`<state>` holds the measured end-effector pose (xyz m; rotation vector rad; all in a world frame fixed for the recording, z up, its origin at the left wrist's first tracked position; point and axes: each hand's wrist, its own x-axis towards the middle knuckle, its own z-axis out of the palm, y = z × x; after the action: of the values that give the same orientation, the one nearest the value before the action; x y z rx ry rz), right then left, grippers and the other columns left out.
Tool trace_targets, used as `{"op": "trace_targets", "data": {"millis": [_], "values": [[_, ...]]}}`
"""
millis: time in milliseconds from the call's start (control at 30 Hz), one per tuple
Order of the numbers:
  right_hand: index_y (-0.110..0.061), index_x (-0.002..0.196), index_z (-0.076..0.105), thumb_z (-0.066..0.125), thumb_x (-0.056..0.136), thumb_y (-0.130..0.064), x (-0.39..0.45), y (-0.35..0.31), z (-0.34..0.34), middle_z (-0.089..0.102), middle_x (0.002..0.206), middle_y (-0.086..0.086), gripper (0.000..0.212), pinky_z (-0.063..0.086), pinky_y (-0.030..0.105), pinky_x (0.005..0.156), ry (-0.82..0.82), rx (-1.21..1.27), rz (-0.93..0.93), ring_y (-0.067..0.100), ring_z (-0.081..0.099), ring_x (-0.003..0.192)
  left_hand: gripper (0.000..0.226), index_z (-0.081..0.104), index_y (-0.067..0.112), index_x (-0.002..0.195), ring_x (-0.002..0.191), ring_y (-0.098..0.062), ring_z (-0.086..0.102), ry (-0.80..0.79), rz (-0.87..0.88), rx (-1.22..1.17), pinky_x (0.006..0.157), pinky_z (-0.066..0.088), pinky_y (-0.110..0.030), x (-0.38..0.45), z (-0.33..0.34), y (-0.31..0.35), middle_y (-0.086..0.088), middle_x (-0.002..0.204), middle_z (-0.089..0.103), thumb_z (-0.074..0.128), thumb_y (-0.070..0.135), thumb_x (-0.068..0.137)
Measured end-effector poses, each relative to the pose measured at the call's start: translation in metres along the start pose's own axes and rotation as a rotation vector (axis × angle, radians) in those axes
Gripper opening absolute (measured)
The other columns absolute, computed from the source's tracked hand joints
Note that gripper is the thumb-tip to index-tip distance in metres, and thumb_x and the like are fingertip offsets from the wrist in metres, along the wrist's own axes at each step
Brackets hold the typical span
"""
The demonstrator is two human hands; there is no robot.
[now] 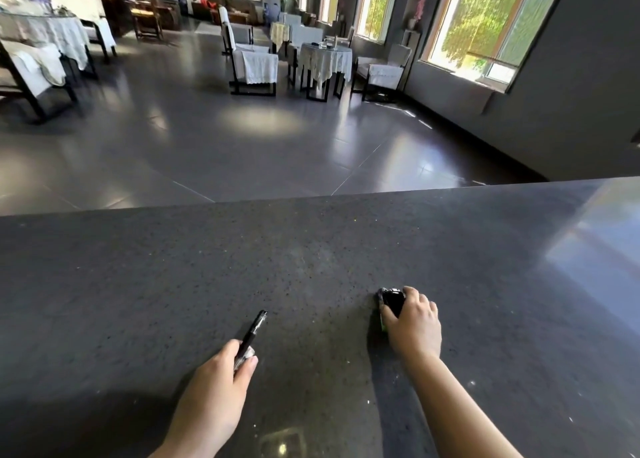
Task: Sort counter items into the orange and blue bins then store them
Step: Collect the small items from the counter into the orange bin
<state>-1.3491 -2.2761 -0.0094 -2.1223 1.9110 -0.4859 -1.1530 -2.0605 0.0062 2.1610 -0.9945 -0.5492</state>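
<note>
Dark speckled desk [311, 249] spans the view, far edge open to tiled floor [214, 138]. Right hand [414, 322] lies palm-down, grip curled over a small black device [391, 303] resting on the desk. Left hand [221, 381] pinches a black pen [252, 333], tip angled up-right. No legible markings

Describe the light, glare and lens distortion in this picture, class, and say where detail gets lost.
Head view: bright windows wash out; glare sheens the counter at right and the floor; the wide lens bows the counter's far edge; shadows pool beside the left hand and right hand; the small dark object under the right hand stays unreadable.
</note>
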Motion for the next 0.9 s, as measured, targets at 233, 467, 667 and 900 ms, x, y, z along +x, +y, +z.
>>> {"op": "trace_targets", "data": {"millis": [233, 467, 667, 900], "values": [[-0.012, 0.125, 0.048, 0.063, 0.084, -0.039, 0.006, -0.015, 0.014, 0.047, 0.123, 0.010, 0.051, 0.042, 0.037, 0.092, -0.098, 0.034, 0.035, 0.028, 0.044, 0.117, 0.016, 0.055, 0.018, 0.086, 0.076, -0.020, 0.061, 0.027, 0.011, 0.022, 0.069, 0.044, -0.036, 0.008, -0.005, -0.001, 0.000, 0.070, 0.062, 0.052, 0.032, 0.094], [-0.010, 0.113, 0.049, 0.066, 0.080, -0.029, 0.008, -0.016, 0.014, 0.058, 0.114, 0.011, 0.042, 0.042, 0.035, 0.085, -0.099, 0.062, 0.030, 0.030, 0.054, 0.108, 0.013, 0.055, 0.023, 0.086, 0.074, -0.015, 0.059, 0.058, 0.008, 0.032, 0.064, 0.041, -0.031, 0.006, -0.009, -0.008, 0.003, 0.072, 0.062, 0.052, 0.033, 0.094], [-0.012, 0.113, 0.051, 0.068, 0.080, -0.027, -0.017, -0.023, 0.001, 0.063, 0.111, 0.008, 0.040, 0.037, 0.029, 0.075, -0.110, 0.028, -0.132, 0.026, 0.058, 0.104, 0.015, 0.053, 0.023, 0.085, 0.073, -0.013, 0.059, 0.057, 0.006, 0.039, 0.063, 0.041, -0.030, 0.000, -0.014, -0.005, 0.003, 0.072, 0.062, 0.050, 0.034, 0.095], [-0.027, 0.117, 0.053, 0.068, 0.077, -0.026, -0.100, -0.073, -0.021, 0.062, 0.108, -0.009, 0.044, 0.031, 0.020, 0.069, -0.263, 0.190, -0.543, 0.016, 0.058, 0.098, 0.021, 0.051, 0.019, 0.083, 0.063, -0.017, 0.052, 0.149, -0.002, 0.049, 0.057, 0.036, -0.032, -0.029, -0.038, -0.006, 0.006, 0.065, 0.053, 0.047, 0.035, 0.096]]}}
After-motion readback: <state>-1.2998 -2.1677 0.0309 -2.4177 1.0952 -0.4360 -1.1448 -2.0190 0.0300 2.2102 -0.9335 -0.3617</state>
